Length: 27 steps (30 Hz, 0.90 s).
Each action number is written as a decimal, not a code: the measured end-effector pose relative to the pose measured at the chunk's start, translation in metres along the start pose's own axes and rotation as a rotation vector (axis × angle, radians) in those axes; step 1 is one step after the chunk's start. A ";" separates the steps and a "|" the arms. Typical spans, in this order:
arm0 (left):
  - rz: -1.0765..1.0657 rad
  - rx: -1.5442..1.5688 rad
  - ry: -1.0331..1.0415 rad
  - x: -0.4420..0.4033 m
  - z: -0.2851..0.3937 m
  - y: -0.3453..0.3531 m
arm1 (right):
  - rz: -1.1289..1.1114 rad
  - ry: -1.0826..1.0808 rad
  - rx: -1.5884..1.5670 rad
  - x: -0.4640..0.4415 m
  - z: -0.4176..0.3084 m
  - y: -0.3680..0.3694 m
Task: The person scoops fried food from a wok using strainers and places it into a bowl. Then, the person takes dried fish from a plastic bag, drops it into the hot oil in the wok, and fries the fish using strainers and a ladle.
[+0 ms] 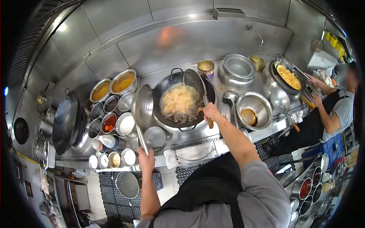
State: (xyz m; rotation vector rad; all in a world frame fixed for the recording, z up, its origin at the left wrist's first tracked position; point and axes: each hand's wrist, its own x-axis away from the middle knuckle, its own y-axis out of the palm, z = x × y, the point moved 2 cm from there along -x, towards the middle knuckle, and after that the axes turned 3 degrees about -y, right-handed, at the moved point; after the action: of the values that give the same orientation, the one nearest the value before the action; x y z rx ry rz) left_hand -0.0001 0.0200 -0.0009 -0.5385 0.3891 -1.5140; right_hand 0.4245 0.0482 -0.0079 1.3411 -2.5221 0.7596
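Note:
A black wok (pixel 157 84) sits on the range, with pale battered-looking pieces (pixel 181 99) in bubbling oil inside it. My left hand (pixel 146 159) is closed round the metal handle of a large perforated skimmer (pixel 144 106), tilted on edge at the wok's left rim. My right hand (pixel 211 111) grips the wooden-ended handle of a round, dark-bowled skimmer (pixel 192 79). Its bowl is over the far right part of the wok, beside the food; whether it is mesh or solid I cannot tell.
Right of the wok stand a steel bowl (pixel 262 99) with brown liquid, a ladle (pixel 230 95) and a big pot (pixel 227 78). Seasoning tins (pixel 125 124) crowd the left. A co-worker (pixel 319 117) tends another wok (pixel 274 76) at right. A bucket (pixel 128 185) is below.

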 end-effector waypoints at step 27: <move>-0.360 0.798 -0.529 -0.043 0.127 0.189 | -0.138 -0.079 -0.102 0.069 -0.016 0.003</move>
State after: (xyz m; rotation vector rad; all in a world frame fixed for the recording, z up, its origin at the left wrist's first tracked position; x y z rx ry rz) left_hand 0.2259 0.0705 -0.0055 -0.3482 -0.7369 -1.6384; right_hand 0.3810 0.0078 0.0315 1.5183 -2.4587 0.5532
